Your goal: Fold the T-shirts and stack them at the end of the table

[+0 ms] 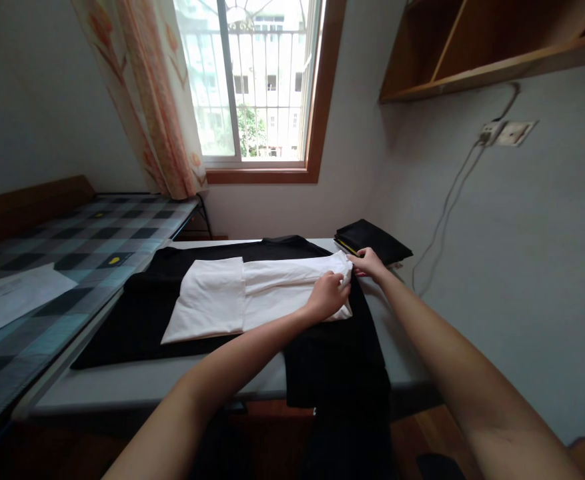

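Note:
A white garment (217, 297), folded into a long shape, lies on a spread black garment (117, 333). At the white garment's right end my left hand (328, 295) has its fingers closed on the fabric. Beyond it, my right hand (367, 263) pinches the far right corner of the same white fabric. The cloth between the two hands is bunched. One part of the black garment hangs over the table's near edge below my left hand.
The white table (152, 387) bears a folded black stack (372, 240) at its back right. On the left, a bed with a checked cover (107, 233) holds a white paper (17, 297). Cables (447, 213) run down the right wall beneath a wooden shelf (472, 73).

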`<control>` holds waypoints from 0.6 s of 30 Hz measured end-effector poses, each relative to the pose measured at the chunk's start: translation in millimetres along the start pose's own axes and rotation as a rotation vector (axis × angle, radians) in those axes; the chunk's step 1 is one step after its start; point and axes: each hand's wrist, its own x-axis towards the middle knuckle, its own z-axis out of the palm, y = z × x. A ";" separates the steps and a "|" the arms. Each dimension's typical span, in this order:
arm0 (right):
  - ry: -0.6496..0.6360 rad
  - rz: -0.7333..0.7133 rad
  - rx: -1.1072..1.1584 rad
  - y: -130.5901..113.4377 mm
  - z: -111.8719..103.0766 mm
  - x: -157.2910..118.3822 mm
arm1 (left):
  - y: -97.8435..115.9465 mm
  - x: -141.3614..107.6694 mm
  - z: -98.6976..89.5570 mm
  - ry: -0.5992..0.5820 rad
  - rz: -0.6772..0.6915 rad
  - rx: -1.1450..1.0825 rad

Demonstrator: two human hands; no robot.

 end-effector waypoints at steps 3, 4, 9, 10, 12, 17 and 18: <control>0.015 -0.065 -0.127 -7.9 8.6 10.1 | 0.5 -2.4 6.9 -0.005 0.044 -0.089; 0.023 -0.096 -0.155 -10.3 11.0 12.3 | -0.1 -2.6 8.7 -0.008 0.049 -0.130; 0.022 -0.230 -0.153 -31.2 14.2 16.9 | -1.4 -5.6 2.4 0.019 -0.008 -0.332; 0.009 -0.246 -0.127 -39.4 13.6 16.1 | -0.9 -8.2 -3.0 0.039 -0.012 -0.363; -0.030 -0.281 -0.069 -60.4 14.0 12.6 | -0.1 -16.8 -17.4 0.089 -0.009 -0.417; -0.104 -0.508 -0.155 -121.6 46.6 -12.5 | -8.6 -53.0 -57.9 0.144 0.000 -0.531; -0.108 -0.565 -0.198 -130.5 60.0 -20.7 | -13.5 -61.8 -64.5 0.130 -0.014 -0.555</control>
